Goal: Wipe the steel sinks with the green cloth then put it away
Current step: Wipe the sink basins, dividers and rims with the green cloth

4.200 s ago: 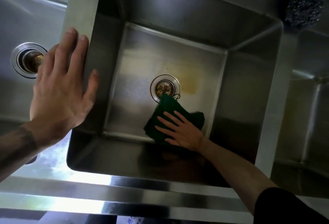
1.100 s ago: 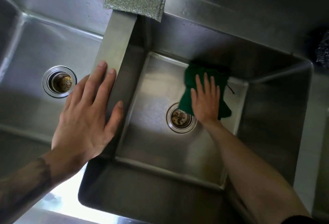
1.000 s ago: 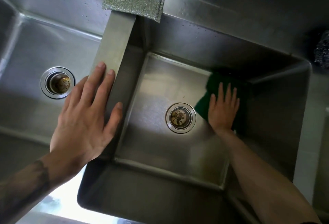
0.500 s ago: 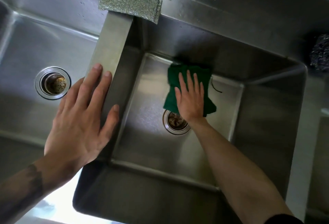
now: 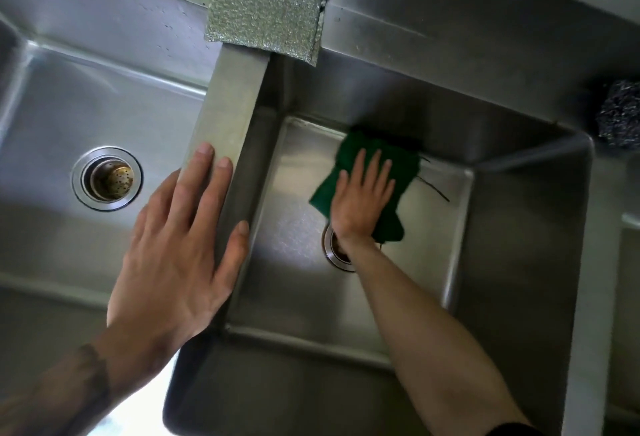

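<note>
The green cloth (image 5: pixel 403 162) lies flat on the floor of the middle steel sink (image 5: pixel 287 262), near its back wall. My right hand (image 5: pixel 362 200) presses on the cloth with straight, spread fingers, just behind the drain (image 5: pixel 334 248), which my wrist partly hides. My left hand (image 5: pixel 176 252) rests flat with straight fingers on the steel divider (image 5: pixel 232 99) between the middle sink and the left sink (image 5: pixel 52 117).
A silver scouring pad (image 5: pixel 265 28) sits on the back ledge at the top of the divider. A dark steel-wool ball (image 5: pixel 620 117) lies at the right rear corner. The left sink has its own drain (image 5: pixel 107 177). Another basin edge shows at far right.
My right hand has slid the cloth along the sink's back wall, right then left and now a little right again. My left hand has stayed on the divider.
</note>
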Demonstrator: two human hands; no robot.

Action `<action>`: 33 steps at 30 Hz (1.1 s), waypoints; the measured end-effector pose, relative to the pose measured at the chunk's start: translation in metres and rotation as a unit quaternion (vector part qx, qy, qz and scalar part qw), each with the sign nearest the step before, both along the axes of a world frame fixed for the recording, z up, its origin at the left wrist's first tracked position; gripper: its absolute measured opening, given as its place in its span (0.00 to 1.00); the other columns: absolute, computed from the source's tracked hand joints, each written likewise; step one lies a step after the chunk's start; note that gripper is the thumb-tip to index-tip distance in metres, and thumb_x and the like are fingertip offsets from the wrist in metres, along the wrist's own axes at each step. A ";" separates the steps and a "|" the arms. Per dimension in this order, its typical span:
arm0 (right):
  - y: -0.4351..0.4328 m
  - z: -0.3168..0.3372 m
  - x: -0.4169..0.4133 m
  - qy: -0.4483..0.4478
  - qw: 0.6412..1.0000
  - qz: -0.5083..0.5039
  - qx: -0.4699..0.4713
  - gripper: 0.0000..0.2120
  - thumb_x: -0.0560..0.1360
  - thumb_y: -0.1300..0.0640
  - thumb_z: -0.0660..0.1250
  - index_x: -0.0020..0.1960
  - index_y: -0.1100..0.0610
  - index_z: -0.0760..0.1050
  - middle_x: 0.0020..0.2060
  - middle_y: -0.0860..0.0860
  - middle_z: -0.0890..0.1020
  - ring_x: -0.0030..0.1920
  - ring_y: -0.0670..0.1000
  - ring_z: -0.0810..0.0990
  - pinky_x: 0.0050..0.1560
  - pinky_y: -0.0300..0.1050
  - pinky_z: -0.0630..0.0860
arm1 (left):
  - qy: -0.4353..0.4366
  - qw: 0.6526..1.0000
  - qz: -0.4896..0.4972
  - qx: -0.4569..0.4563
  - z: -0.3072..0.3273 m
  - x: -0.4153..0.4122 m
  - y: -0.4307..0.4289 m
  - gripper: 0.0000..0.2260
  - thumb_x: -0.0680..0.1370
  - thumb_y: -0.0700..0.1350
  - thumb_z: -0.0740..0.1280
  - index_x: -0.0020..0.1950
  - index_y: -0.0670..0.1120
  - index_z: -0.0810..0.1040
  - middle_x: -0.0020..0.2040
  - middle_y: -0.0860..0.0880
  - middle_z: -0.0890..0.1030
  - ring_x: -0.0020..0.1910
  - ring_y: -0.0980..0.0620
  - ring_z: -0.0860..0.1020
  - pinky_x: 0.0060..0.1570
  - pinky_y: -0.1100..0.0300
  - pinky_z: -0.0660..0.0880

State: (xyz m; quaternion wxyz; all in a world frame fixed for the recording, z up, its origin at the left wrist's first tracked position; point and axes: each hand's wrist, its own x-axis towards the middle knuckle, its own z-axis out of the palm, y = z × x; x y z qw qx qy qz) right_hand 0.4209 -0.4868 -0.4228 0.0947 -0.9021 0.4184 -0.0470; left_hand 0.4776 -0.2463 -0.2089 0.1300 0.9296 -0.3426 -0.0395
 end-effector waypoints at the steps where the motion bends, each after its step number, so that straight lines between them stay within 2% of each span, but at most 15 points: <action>1: 0.013 0.002 0.014 -0.002 1.000 0.005 0.006 0.26 0.87 0.45 0.51 0.82 0.55 0.63 0.81 0.59 0.64 0.82 0.63 0.59 0.80 0.66 0.57 | 0.003 1.000 0.001 0.001 -0.001 0.000 0.001 0.30 0.84 0.54 0.57 0.85 0.42 0.60 0.85 0.42 0.59 0.77 0.34 0.66 0.78 0.42 0.62; 3: 0.037 0.004 0.041 -0.011 0.999 0.024 0.032 0.27 0.87 0.44 0.48 0.82 0.54 0.62 0.82 0.58 0.62 0.83 0.62 0.57 0.81 0.66 0.54 | 0.012 1.000 0.005 0.003 -0.003 0.001 0.006 0.30 0.85 0.54 0.57 0.85 0.43 0.60 0.86 0.43 0.58 0.77 0.33 0.67 0.77 0.41 0.63; 5: 0.061 0.005 0.066 -0.041 0.996 0.042 0.061 0.27 0.86 0.46 0.47 0.81 0.53 0.65 0.81 0.56 0.64 0.83 0.60 0.58 0.82 0.64 0.54 | 0.015 1.000 -0.001 0.006 -0.004 0.002 0.007 0.30 0.85 0.54 0.56 0.85 0.43 0.59 0.86 0.43 0.57 0.77 0.33 0.67 0.78 0.41 0.64; 8: 0.084 0.010 0.095 -0.158 0.975 0.002 0.155 0.23 0.87 0.50 0.52 0.76 0.57 0.73 0.78 0.57 0.71 0.81 0.60 0.64 0.80 0.62 0.59 | 0.027 1.000 -0.011 0.007 -0.006 0.004 0.007 0.29 0.86 0.54 0.54 0.86 0.43 0.58 0.86 0.43 0.56 0.79 0.35 0.66 0.79 0.42 0.64; 11: 0.084 0.032 0.097 -0.242 0.921 -0.033 0.304 0.21 0.88 0.53 0.54 0.77 0.57 0.71 0.76 0.57 0.73 0.80 0.56 0.66 0.80 0.56 0.61 | 0.042 0.999 -0.023 -0.003 -0.008 0.006 0.007 0.28 0.88 0.54 0.50 0.86 0.43 0.56 0.87 0.44 0.55 0.83 0.39 0.62 0.80 0.43 0.61; 15: 0.078 0.072 0.101 -0.297 0.831 -0.081 0.463 0.20 0.89 0.51 0.55 0.79 0.53 0.69 0.75 0.50 0.74 0.76 0.47 0.70 0.73 0.37 0.64 | 0.057 0.996 -0.022 -0.058 -0.004 0.008 0.007 0.25 0.88 0.49 0.54 0.84 0.42 0.62 0.85 0.42 0.59 0.82 0.39 0.65 0.78 0.42 0.64; 17: 0.083 0.082 0.103 -0.320 0.797 -0.110 0.501 0.21 0.89 0.49 0.54 0.80 0.50 0.68 0.76 0.47 0.73 0.76 0.44 0.69 0.75 0.36 0.63 | 0.055 0.995 -0.013 -0.077 -0.001 0.014 0.006 0.23 0.87 0.47 0.56 0.82 0.42 0.67 0.83 0.42 0.65 0.77 0.37 0.70 0.74 0.43 0.68; 19: 0.088 0.085 0.100 -0.353 0.761 -0.140 0.526 0.22 0.89 0.47 0.52 0.81 0.47 0.65 0.78 0.44 0.70 0.77 0.42 0.67 0.79 0.40 0.61 | 0.047 0.995 -0.009 -0.085 -0.001 0.022 0.004 0.21 0.87 0.46 0.58 0.78 0.42 0.72 0.79 0.41 0.69 0.70 0.36 0.75 0.67 0.43 0.71; 20: 0.090 0.083 0.099 -0.361 0.754 -0.150 0.527 0.22 0.88 0.47 0.52 0.82 0.47 0.62 0.79 0.44 0.68 0.78 0.43 0.66 0.80 0.44 0.61 | 0.049 0.995 -0.007 -0.091 -0.001 0.024 0.004 0.20 0.87 0.46 0.58 0.77 0.42 0.74 0.78 0.40 0.70 0.68 0.35 0.75 0.66 0.43 0.72; 23: 0.093 0.079 0.107 -0.323 0.766 -0.182 0.524 0.27 0.86 0.46 0.57 0.83 0.49 0.60 0.79 0.50 0.69 0.78 0.52 0.68 0.79 0.56 0.64 | 0.059 0.993 -0.004 -0.104 -0.004 0.026 0.002 0.19 0.86 0.44 0.60 0.75 0.41 0.75 0.77 0.39 0.70 0.67 0.36 0.75 0.66 0.44 0.72; 25: 0.089 0.091 0.115 -0.309 0.786 -0.185 0.503 0.26 0.85 0.49 0.60 0.81 0.55 0.64 0.76 0.55 0.71 0.76 0.54 0.69 0.78 0.55 0.65 | 0.059 0.993 -0.006 -0.101 -0.004 0.024 0.003 0.18 0.86 0.43 0.60 0.75 0.41 0.75 0.76 0.38 0.70 0.68 0.35 0.75 0.66 0.43 0.72; 27: 0.091 0.119 0.114 -0.336 0.798 -0.164 0.473 0.24 0.85 0.52 0.61 0.79 0.58 0.67 0.74 0.54 0.72 0.75 0.51 0.70 0.77 0.50 0.66 | 0.061 0.992 -0.011 -0.106 -0.002 0.025 0.002 0.18 0.86 0.44 0.59 0.75 0.40 0.75 0.76 0.37 0.70 0.67 0.34 0.75 0.65 0.41 0.73; 30: 0.100 0.148 0.098 -0.398 0.802 -0.094 0.436 0.20 0.86 0.56 0.61 0.77 0.52 0.69 0.69 0.47 0.72 0.68 0.37 0.72 0.74 0.40 0.67 | 0.059 0.993 -0.015 -0.101 -0.002 0.026 0.002 0.19 0.87 0.45 0.57 0.75 0.40 0.74 0.76 0.37 0.70 0.66 0.34 0.75 0.64 0.42 0.72; 31: 0.103 0.149 0.094 -0.415 0.797 -0.083 0.431 0.19 0.86 0.56 0.61 0.77 0.50 0.69 0.68 0.45 0.72 0.68 0.35 0.71 0.74 0.40 0.67 | 0.060 0.993 -0.015 -0.099 -0.001 0.026 0.002 0.19 0.87 0.46 0.57 0.75 0.40 0.74 0.76 0.37 0.69 0.66 0.34 0.75 0.64 0.42 0.72; 33: 0.103 0.147 0.102 -0.414 0.801 -0.099 0.421 0.20 0.86 0.55 0.60 0.78 0.51 0.68 0.68 0.44 0.72 0.70 0.37 0.70 0.76 0.43 0.66 | 0.063 0.993 -0.015 -0.097 -0.001 0.026 0.002 0.20 0.87 0.47 0.56 0.75 0.40 0.74 0.76 0.37 0.69 0.66 0.34 0.74 0.64 0.41 0.73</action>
